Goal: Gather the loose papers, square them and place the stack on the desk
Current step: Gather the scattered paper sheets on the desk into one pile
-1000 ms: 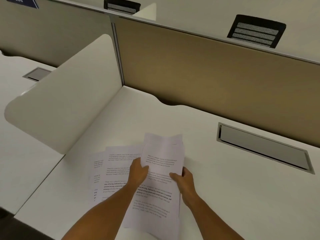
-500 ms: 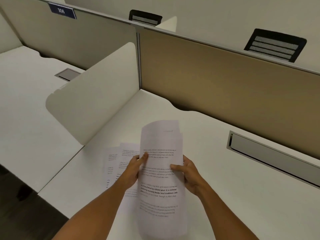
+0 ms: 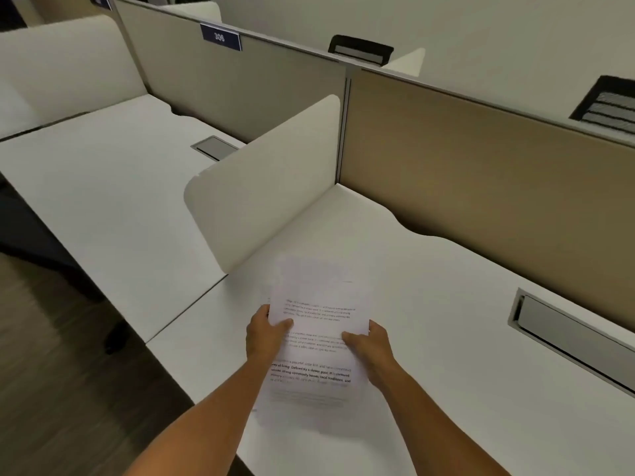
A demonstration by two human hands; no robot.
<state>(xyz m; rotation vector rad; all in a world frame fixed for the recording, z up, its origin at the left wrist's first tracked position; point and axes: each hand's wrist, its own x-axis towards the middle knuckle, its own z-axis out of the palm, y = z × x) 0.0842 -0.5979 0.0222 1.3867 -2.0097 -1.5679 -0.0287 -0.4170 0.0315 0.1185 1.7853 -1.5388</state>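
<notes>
At the far left lies dark wood-look floor (image 3: 51,389); beside it, a neighbouring white desk (image 3: 103,201) carries a small grey cable hatch (image 3: 213,147) near its back edge; above that hatch, on the top of the grey back panel (image 3: 257,91), sits a blue number plate (image 3: 220,37) reading 306. A cream side divider (image 3: 268,180) with rounded corners stands upright between that desk and your desk (image 3: 464,338). Your left hand (image 3: 266,338) grips the left edge of the stack of papers (image 3: 319,338), thumb pressed on the printed top sheet and fingers tucked out of sight beneath; the stack is held over the front part of your desk, just right of the seam between the two desks, its long side running away from you. The sheets look gathered into one pile, though motion blur hides whether the edges are flush, and you cannot tell whether the lower end touches the desktop. Your right hand (image 3: 372,352) clasps the right edge the same way, thumb on top. Further right, a long grey cable tray (image 3: 570,334) is set into your desk; behind it rises a tan partition (image 3: 498,173); beyond its top edge a black chair back (image 3: 608,104) shows at the far right.
</notes>
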